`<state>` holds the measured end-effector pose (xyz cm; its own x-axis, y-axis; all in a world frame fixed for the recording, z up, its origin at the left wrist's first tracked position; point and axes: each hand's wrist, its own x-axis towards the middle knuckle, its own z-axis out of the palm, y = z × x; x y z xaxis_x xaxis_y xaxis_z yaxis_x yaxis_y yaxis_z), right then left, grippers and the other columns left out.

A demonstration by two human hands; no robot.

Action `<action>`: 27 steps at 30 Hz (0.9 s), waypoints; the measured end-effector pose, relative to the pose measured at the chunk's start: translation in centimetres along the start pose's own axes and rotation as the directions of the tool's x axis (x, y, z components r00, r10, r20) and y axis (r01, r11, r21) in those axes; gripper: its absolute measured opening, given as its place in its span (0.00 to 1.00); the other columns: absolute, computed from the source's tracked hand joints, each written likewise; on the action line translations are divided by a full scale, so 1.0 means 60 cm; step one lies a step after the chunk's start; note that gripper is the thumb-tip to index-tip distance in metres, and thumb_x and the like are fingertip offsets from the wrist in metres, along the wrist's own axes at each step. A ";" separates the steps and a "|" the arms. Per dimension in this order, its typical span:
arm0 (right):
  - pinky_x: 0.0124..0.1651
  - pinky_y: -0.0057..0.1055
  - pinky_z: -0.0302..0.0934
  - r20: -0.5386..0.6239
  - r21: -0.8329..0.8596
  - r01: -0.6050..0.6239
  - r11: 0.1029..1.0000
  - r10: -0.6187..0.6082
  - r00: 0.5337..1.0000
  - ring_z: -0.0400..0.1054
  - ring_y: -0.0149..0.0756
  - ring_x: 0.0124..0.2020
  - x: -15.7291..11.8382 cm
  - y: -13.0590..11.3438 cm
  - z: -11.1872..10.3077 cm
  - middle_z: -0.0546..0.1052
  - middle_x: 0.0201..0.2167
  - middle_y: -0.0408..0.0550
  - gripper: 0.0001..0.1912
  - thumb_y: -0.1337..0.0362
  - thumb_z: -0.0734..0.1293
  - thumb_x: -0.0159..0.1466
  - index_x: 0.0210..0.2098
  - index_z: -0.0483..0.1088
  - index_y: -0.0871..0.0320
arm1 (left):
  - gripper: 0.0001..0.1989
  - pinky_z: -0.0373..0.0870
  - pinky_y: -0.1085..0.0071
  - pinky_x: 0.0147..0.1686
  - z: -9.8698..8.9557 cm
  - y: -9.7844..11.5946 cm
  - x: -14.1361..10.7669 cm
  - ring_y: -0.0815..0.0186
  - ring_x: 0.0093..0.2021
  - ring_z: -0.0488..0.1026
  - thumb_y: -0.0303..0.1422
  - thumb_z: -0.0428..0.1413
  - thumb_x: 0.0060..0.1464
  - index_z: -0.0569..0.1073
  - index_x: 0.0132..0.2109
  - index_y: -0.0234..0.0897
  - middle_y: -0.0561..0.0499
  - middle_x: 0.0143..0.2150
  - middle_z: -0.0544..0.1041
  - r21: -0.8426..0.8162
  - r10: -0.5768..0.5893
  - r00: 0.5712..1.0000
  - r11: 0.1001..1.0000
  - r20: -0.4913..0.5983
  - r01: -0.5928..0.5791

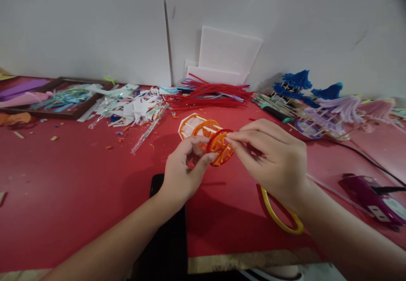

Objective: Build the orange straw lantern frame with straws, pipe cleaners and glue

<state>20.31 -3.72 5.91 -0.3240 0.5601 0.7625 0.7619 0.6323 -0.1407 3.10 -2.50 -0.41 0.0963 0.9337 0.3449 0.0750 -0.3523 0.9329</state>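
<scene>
A small craft model [204,126] of light sticks and orange pipe cleaners lies on its side between my hands, its white many-sided base facing away. Round its near end runs a red pipe-cleaner ring [209,145]. The thumb and fingers of my left hand [184,171] are closed on the model at this ring's left side. At the upper right of the ring, my right hand [269,154] pinches the red pipe cleaner between thumb and forefinger. Its fingertips partly cover the spot they grip.
Red pipe cleaners [212,92] lie at the back, before white foam boards [230,52]. White scraps [136,107] are piled left of them. Blue and purple craft models [296,80] stand right. Nearby are a yellow loop handle [279,219], a purple power strip [371,196] and a black flat object [171,243].
</scene>
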 end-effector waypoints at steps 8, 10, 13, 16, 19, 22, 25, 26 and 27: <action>0.33 0.32 0.66 -0.020 0.026 -0.035 0.999 0.035 0.999 0.71 0.35 0.31 -0.004 -0.002 0.007 0.76 0.29 0.48 0.10 0.74 0.64 0.62 0.35 0.74 0.56 | 0.11 0.65 0.74 0.28 0.002 -0.009 -0.003 0.72 0.26 0.65 0.32 0.60 0.54 0.73 0.46 0.40 0.57 0.26 0.68 -0.033 0.014 1.000 0.999 -0.005 -0.014; 0.33 0.32 0.66 -0.026 0.038 -0.051 0.998 0.052 0.998 0.72 0.36 0.32 -0.003 -0.002 0.008 0.76 0.29 0.49 0.10 0.75 0.64 0.62 0.35 0.74 0.56 | 0.11 0.65 0.74 0.28 0.002 -0.011 -0.005 0.71 0.27 0.65 0.33 0.60 0.54 0.73 0.45 0.40 0.56 0.27 0.68 -0.021 0.011 1.000 1.000 -0.013 -0.011; 0.33 0.31 0.65 -0.011 0.033 -0.090 0.995 0.091 0.996 0.71 0.35 0.30 -0.002 -0.002 0.010 0.77 0.29 0.49 0.08 0.74 0.64 0.61 0.34 0.74 0.57 | 0.10 0.64 0.75 0.28 0.000 -0.011 -0.005 0.72 0.27 0.66 0.32 0.60 0.53 0.73 0.44 0.41 0.56 0.28 0.67 0.001 0.027 0.999 1.000 -0.026 -0.027; 0.30 0.29 0.64 0.016 0.055 -0.186 0.981 0.185 0.983 0.70 0.33 0.27 0.000 -0.005 0.008 0.76 0.27 0.47 0.07 0.73 0.65 0.61 0.32 0.73 0.58 | 0.10 0.63 0.76 0.26 0.000 -0.006 -0.004 0.72 0.25 0.65 0.31 0.60 0.53 0.74 0.44 0.42 0.57 0.26 0.67 0.034 0.051 0.998 0.998 -0.028 -0.051; 0.28 0.28 0.63 0.067 0.117 -0.360 0.925 0.354 0.933 0.70 0.31 0.25 0.002 -0.011 0.003 0.76 0.25 0.44 0.05 0.71 0.66 0.60 0.30 0.73 0.57 | 0.09 0.65 0.77 0.27 0.000 0.001 -0.003 0.73 0.26 0.66 0.29 0.60 0.52 0.74 0.43 0.41 0.57 0.27 0.70 0.063 0.103 0.994 0.993 -0.041 -0.100; 0.24 0.26 0.62 0.097 0.162 -0.470 0.868 0.460 0.883 0.70 0.31 0.23 0.003 -0.018 -0.003 0.76 0.24 0.43 0.03 0.69 0.68 0.59 0.29 0.72 0.57 | 0.08 0.68 0.77 0.29 0.001 0.006 -0.003 0.73 0.28 0.70 0.27 0.60 0.52 0.73 0.41 0.40 0.54 0.33 0.75 0.058 0.157 0.986 0.986 -0.053 -0.154; 0.23 0.26 0.62 0.084 0.153 -0.460 0.875 0.452 0.888 0.70 0.30 0.22 0.004 -0.023 -0.007 0.77 0.24 0.43 0.04 0.69 0.68 0.60 0.29 0.72 0.56 | 0.09 0.70 0.77 0.29 0.000 0.008 -0.004 0.73 0.27 0.71 0.26 0.60 0.52 0.73 0.41 0.39 0.54 0.33 0.76 0.074 0.201 0.978 0.978 -0.048 -0.197; 0.23 0.26 0.62 0.078 0.151 -0.453 0.879 0.446 0.892 0.70 0.30 0.22 0.004 -0.024 -0.009 0.77 0.25 0.43 0.04 0.70 0.68 0.60 0.29 0.72 0.56 | 0.09 0.70 0.77 0.29 0.000 0.007 -0.005 0.73 0.27 0.71 0.26 0.60 0.53 0.74 0.42 0.39 0.54 0.32 0.76 0.087 0.217 0.975 0.973 -0.048 -0.212; 0.24 0.26 0.63 0.072 0.151 -0.447 0.881 0.441 0.894 0.70 0.30 0.23 0.003 -0.025 -0.010 0.78 0.25 0.43 0.04 0.70 0.68 0.60 0.29 0.72 0.56 | 0.09 0.70 0.77 0.29 -0.001 0.007 -0.005 0.73 0.27 0.71 0.26 0.60 0.53 0.74 0.42 0.40 0.55 0.31 0.76 0.097 0.236 0.971 0.968 -0.049 -0.230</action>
<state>19.42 -4.89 6.65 0.0061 0.8187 0.5742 0.7317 0.3878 -0.5606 3.05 -2.92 -0.14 0.0626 0.8263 0.5597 0.1467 -0.5623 0.8138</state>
